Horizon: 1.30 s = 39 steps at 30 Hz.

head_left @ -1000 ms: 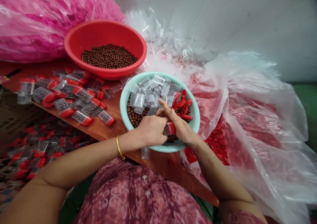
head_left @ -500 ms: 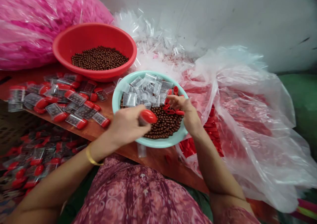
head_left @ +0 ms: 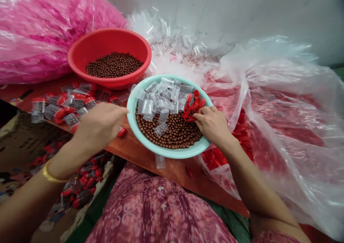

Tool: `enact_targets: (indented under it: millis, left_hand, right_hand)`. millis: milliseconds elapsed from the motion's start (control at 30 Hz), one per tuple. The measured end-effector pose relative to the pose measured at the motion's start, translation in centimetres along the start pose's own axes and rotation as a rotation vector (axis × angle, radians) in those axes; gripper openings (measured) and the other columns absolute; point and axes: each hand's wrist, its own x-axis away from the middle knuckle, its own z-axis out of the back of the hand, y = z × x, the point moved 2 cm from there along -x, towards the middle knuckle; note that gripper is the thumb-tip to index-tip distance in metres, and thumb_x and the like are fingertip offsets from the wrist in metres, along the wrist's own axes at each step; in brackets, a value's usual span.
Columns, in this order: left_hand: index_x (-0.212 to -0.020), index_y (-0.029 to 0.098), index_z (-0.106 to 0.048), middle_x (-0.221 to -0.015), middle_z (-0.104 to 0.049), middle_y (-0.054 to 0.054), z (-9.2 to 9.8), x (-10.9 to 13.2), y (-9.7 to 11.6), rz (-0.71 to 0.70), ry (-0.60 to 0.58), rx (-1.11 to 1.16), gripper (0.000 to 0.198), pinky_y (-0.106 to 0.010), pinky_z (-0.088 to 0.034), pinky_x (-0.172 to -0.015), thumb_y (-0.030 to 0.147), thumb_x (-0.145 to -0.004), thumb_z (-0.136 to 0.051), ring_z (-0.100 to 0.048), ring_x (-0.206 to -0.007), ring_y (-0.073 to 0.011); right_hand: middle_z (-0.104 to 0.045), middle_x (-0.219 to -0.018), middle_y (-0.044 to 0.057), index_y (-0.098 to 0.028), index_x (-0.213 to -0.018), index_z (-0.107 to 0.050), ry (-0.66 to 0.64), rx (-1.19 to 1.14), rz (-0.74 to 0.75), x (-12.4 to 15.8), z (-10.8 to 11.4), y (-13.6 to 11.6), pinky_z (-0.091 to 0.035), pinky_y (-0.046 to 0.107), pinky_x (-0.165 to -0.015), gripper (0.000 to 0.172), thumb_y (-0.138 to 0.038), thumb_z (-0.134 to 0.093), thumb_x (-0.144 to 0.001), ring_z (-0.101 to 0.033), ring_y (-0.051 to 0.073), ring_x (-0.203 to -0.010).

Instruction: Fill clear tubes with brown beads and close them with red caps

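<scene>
My right hand [head_left: 213,125] is in the right side of the pale turquoise basin [head_left: 146,149], thumb and fingers pinched on a red cap [head_left: 189,118] beside several loose red caps [head_left: 194,105]. Brown beads [head_left: 180,134] cover the basin's bottom, and clear plastic containers [head_left: 161,101] are heaped at its back. One clear container [head_left: 161,130] lies tilted on the beads. My left hand [head_left: 103,125], blurred, is left of the basin over the pile of bead-filled, red-capped containers [head_left: 55,111]. Its fingers are curled and mostly hidden, so anything in them cannot be made out.
A red basin [head_left: 80,46] of brown beads stands behind, near a big bag of pink pieces [head_left: 32,39]. Clear containers [head_left: 185,49] lie heaped by the wall. A plastic bag with red caps [head_left: 282,110] spreads to the right. More filled containers [head_left: 86,180] lie below the table edge.
My left hand has swung left from above the turquoise basin, where it held a red-capped container, to the filled pile. My right hand stays at the red caps. The view has shifted slightly.
</scene>
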Motion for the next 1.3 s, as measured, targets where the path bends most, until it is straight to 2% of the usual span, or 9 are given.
enact_targets:
  millis: [67, 133, 233, 400, 500, 667, 867, 1100, 1300]
  left_hand:
    - [-0.089, 0.019, -0.062, -0.082, -0.066, -0.006, -0.9, -2.7, 3.2, -0.345, -0.186, 0.076, 0.023, -0.029, -0.039, -0.063, 0.010, -0.088, -0.041, -0.056, -0.074, -0.0177]
    - [-0.086, 0.018, -0.063, -0.078, -0.065, -0.006, -2.3, -5.1, 5.6, -0.553, -0.316, 0.114, 0.020, -0.028, -0.035, -0.057, 0.010, -0.086, -0.045, -0.055, -0.070, -0.0173]
    - [-0.086, 0.016, -0.065, -0.075, -0.064, -0.008, -4.9, -7.7, 7.3, -0.663, -0.431, 0.073, 0.019, -0.028, -0.030, -0.053, 0.010, -0.086, -0.047, -0.056, -0.066, -0.0168]
    - [-0.086, 0.015, -0.067, -0.088, -0.065, -0.011, -7.3, -9.0, 7.8, -0.749, -0.457, 0.110, 0.022, -0.026, -0.031, -0.051, 0.013, -0.088, -0.045, -0.056, -0.060, -0.0122]
    - [-0.091, 0.011, -0.068, -0.091, -0.068, -0.015, -6.8, -8.8, 8.4, -0.682, -0.551, 0.151, 0.024, -0.026, -0.036, -0.054, 0.015, -0.088, -0.045, -0.061, -0.066, -0.0161]
    - [-0.087, 0.006, -0.071, -0.082, -0.071, -0.019, -5.8, -9.5, 10.3, -0.392, -0.861, 0.191, 0.028, -0.031, -0.046, -0.063, 0.022, -0.083, -0.049, -0.065, -0.069, -0.0242]
    - [-0.075, 0.003, -0.069, -0.056, -0.065, -0.013, -8.5, -12.1, 13.0, 0.000, -1.091, 0.504, 0.034, -0.025, -0.048, -0.053, 0.025, -0.083, -0.045, -0.060, -0.051, -0.0183]
    - [-0.113, 0.009, -0.054, -0.083, -0.069, -0.009, -10.4, -11.7, 12.3, 0.264, -0.850, 1.057, 0.031, -0.020, -0.045, -0.048, 0.027, -0.089, -0.044, -0.058, -0.049, -0.0096]
    - [-0.104, 0.009, -0.058, -0.092, -0.066, -0.006, -8.5, -10.7, 9.9, 0.160, -0.614, 1.494, 0.027, -0.020, -0.047, -0.063, 0.020, -0.079, -0.057, -0.059, -0.070, -0.0084]
  right_hand:
    - [-0.063, -0.092, 0.013, -0.016, -0.090, -0.072, 0.052, -0.037, 0.056, 0.0, -0.3, 0.3, -0.038, 0.035, -0.068, 0.031, -0.021, -0.041, -0.089, -0.049, 0.024, -0.081]
    - [-0.064, -0.096, 0.013, -0.015, -0.093, -0.071, 0.104, -0.088, 0.075, 0.1, -0.7, 0.5, -0.040, 0.036, -0.073, 0.029, -0.017, -0.042, -0.087, -0.050, 0.024, -0.084]
    - [-0.064, -0.100, 0.014, -0.013, -0.095, -0.070, 0.178, -0.170, 0.039, 0.3, -1.0, 0.8, -0.042, 0.038, -0.082, 0.029, -0.013, -0.044, -0.082, -0.051, 0.025, -0.090]
    - [-0.065, -0.099, 0.011, -0.015, -0.094, -0.070, 0.234, -0.277, -0.014, 0.6, -1.3, 1.1, -0.043, 0.040, -0.084, 0.027, -0.015, -0.047, -0.080, -0.055, 0.025, -0.091]
    - [-0.066, -0.098, 0.011, -0.015, -0.093, -0.070, 0.257, -0.327, -0.034, 0.8, -1.3, 1.2, -0.044, 0.039, -0.081, 0.026, -0.016, -0.048, -0.080, -0.055, 0.025, -0.090]
    - [-0.062, -0.093, 0.010, -0.017, -0.094, -0.071, 0.370, -0.421, -0.116, 1.2, -1.3, 1.2, -0.044, 0.039, -0.082, 0.025, -0.019, -0.050, -0.082, -0.054, 0.023, -0.089]
    - [-0.056, -0.070, 0.004, -0.023, -0.093, -0.073, 0.622, -0.370, -0.236, 2.0, -1.6, 1.3, -0.042, 0.030, -0.063, 0.021, -0.025, -0.055, -0.083, -0.051, 0.017, -0.068]
    - [-0.069, -0.068, 0.000, -0.022, -0.099, -0.070, 0.760, -0.703, -0.212, 2.8, -2.1, 1.1, -0.041, 0.023, -0.050, 0.024, -0.024, -0.055, -0.082, -0.052, 0.010, -0.047]
    - [-0.071, -0.089, 0.003, -0.021, -0.104, -0.067, 0.524, -1.335, -0.126, 3.9, -1.2, -0.1, -0.051, 0.032, -0.069, 0.033, -0.029, -0.048, -0.078, -0.066, 0.018, -0.079]
